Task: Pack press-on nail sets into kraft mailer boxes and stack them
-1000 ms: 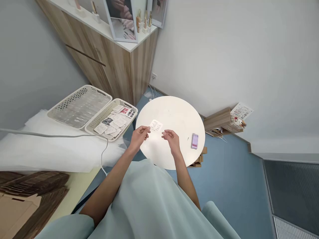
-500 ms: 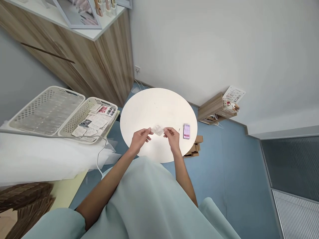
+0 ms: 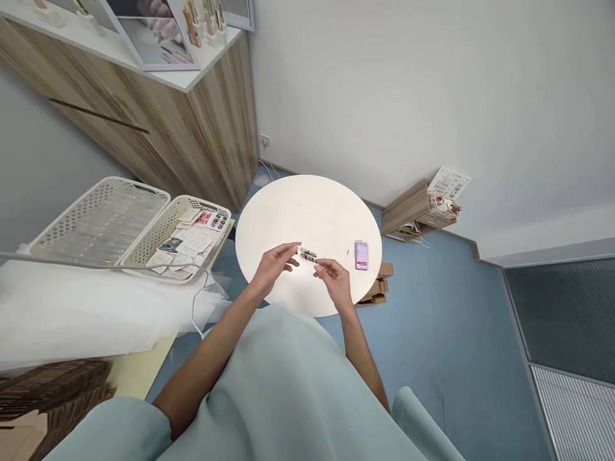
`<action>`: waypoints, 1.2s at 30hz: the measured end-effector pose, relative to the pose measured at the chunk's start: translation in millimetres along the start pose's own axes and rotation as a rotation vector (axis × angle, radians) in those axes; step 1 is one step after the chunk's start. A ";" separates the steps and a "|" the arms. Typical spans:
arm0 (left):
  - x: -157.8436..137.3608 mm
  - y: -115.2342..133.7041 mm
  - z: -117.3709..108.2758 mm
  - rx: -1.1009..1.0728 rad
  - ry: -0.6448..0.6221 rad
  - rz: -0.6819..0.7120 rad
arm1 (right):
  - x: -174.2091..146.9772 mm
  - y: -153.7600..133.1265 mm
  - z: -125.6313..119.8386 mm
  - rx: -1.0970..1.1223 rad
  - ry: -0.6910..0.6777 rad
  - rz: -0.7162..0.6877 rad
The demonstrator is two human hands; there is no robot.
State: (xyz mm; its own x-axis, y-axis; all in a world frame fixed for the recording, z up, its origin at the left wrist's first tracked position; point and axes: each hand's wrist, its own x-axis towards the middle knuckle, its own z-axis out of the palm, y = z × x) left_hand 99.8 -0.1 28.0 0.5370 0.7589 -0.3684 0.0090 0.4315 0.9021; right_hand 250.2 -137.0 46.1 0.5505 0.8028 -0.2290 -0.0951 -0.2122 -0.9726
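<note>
My left hand (image 3: pixel 275 264) pinches the left edge of a small card (image 3: pixel 307 255) above the table, its other fingers loosely curled. On the opposite edge, the thumb and forefinger of my right hand (image 3: pixel 336 280) are closed. The card's visible face carries a row of small dark, red and whitish shapes, too small to make out. Beneath both hands is a round white table (image 3: pixel 317 205). A phone (image 3: pixel 362 255) with a pink-lilac screen lies on it, right of my right hand, and a tiny dark object (image 3: pixel 348 253) lies between them.
To the left stand a white basket (image 3: pixel 137 266) of loose cards and another basket (image 3: pixel 36 246) of clear plastic pieces. White sheeting (image 3: pixel 96 307) lies in front. A wooden cabinet (image 3: pixel 206 128) rises behind. Cardboard boxes (image 3: pixel 379 288) and a small shelf (image 3: pixel 408 208) are at right.
The card has been turned: its pale printed face showed before, now the face with dark and red shapes. My hands have stayed over the table; the view has shifted slightly.
</note>
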 end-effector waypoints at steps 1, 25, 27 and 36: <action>0.4 0.1 -1.3 -0.003 -0.011 0.005 | -0.7 1.9 1.2 -0.002 0.006 0.000; -22.1 -4.3 -13.6 -0.370 -0.398 -0.022 | -19.5 11.8 20.9 0.174 -0.067 0.154; -23.9 -6.1 -16.0 -0.368 -0.386 -0.020 | -19.7 13.1 23.7 0.167 -0.085 0.160; -23.9 -12.0 -27.7 -0.288 -0.230 0.003 | -28.3 5.6 41.7 -0.125 0.028 -0.007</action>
State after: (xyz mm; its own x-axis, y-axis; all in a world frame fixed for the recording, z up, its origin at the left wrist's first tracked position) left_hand 63.5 -9.9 19.8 0.7123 0.6452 -0.2763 -0.2128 0.5737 0.7909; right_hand 199.5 -137.6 45.4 0.5742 0.7889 -0.2191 0.0120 -0.2757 -0.9612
